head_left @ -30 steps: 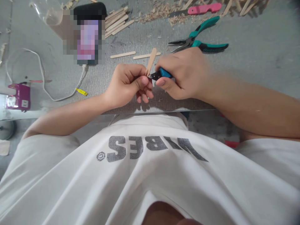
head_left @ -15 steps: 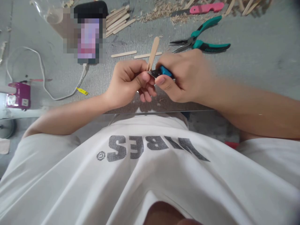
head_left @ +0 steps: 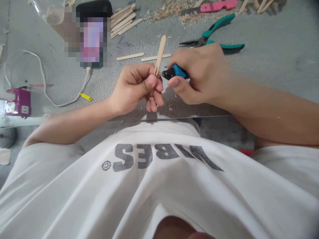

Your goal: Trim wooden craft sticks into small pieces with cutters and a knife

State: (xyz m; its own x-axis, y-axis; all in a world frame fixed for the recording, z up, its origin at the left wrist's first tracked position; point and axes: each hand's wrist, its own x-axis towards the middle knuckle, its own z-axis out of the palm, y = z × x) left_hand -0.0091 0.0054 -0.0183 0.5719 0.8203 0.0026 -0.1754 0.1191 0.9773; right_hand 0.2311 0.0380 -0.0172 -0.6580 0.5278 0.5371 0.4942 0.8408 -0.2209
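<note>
My left hand pinches the lower end of a wooden craft stick between thumb and fingers. The stick points up and away from me, and its lower end looks split or notched just above the fingertips. In my right hand is a blue-and-black utility knife, its dark tip a little to the right of the stick and apart from it. Most of the knife's handle is hidden in the palm. Beyond the hands, two more craft sticks lie flat on the grey table.
Long-nose pliers with green handles lie behind my right hand. Farther back are a pink-handled saw, wood shavings and a pile of craft sticks. A phone on a white cable and a purple adapter are at left.
The knife has come away from the stick's lower end, moving slightly right with my right hand. My left hand still holds the stick in nearly the same place.
</note>
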